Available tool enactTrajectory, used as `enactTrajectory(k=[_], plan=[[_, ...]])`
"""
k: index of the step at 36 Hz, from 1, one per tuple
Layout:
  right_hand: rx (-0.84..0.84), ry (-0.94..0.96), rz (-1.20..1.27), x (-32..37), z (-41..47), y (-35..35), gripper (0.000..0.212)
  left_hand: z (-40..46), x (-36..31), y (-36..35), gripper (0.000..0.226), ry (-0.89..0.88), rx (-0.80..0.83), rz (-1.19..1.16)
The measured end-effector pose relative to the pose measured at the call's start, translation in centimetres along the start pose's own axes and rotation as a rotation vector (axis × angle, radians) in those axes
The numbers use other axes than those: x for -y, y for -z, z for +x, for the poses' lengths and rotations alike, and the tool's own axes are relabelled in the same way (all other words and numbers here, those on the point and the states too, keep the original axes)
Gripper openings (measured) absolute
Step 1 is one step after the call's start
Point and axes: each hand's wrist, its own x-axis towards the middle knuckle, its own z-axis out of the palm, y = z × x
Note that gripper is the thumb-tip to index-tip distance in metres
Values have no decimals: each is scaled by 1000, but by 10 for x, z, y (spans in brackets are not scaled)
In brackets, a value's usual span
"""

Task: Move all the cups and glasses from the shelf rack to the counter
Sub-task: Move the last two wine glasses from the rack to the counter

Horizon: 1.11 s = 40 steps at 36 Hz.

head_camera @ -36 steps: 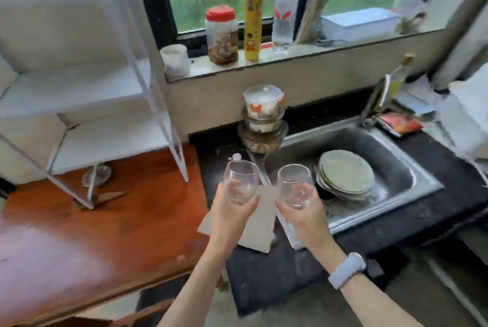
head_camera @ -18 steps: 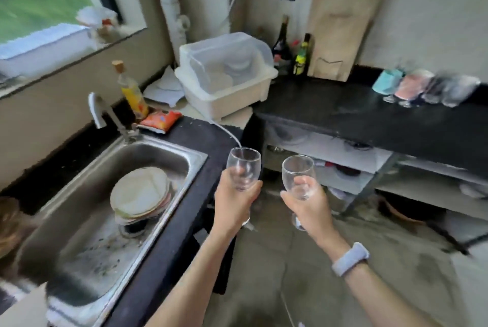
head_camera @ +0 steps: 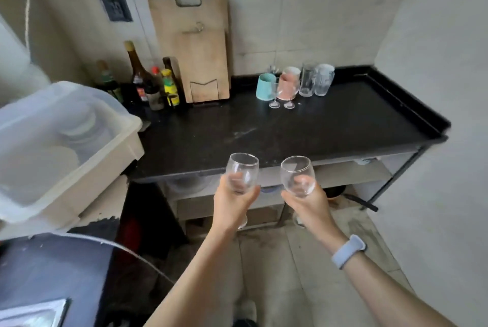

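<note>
My left hand (head_camera: 233, 201) grips a clear wine glass (head_camera: 243, 172) upright by the bottom of its bowl. My right hand (head_camera: 309, 201) grips a second wine glass (head_camera: 297, 174) the same way. Both glasses hover just in front of the near edge of the black counter (head_camera: 330, 126). At the counter's back stand a teal cup (head_camera: 265, 87), a pink cup (head_camera: 287, 86), two small stemmed glasses (head_camera: 274, 96) and two tall clear glasses (head_camera: 317, 81). The shelf rack is out of view.
Wooden cutting boards (head_camera: 195, 46) lean against the back wall, with several sauce bottles (head_camera: 148, 81) to their left. A white dish bin with a clear lid (head_camera: 60, 141) sits at the left. Shelves run under the counter. A white wall closes the right side.
My view has swung right from the shelf rack and sink to the black counter. Both hands kept their glasses and carried them toward the counter's front edge.
</note>
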Motion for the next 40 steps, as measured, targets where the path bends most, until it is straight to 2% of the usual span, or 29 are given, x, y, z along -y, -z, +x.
enactTrajectory(k=[9, 16, 22, 31, 35, 40], plan=[[-96, -79, -17, -4, 119, 23, 38, 143, -11, -61, 35, 12, 144, 37], [-123, -157, -55, -36, 200, 56, 39, 217, -8, -140, 37, 92, 308, 34], [-155, -210, -23, -62, 290, 83, 38, 285, -4, -219, 39, 108, 383, 57], [-90, -297, -70, -92, 434, 123, 43, 387, -2, -324, 41, 185, 355, 126], [-149, -250, -111, -104, 491, 135, 37, 430, 3, -361, 47, 195, 326, 175], [-147, -250, -137, -126, 549, 141, 42, 473, 12, -398, 48, 156, 242, 267]])
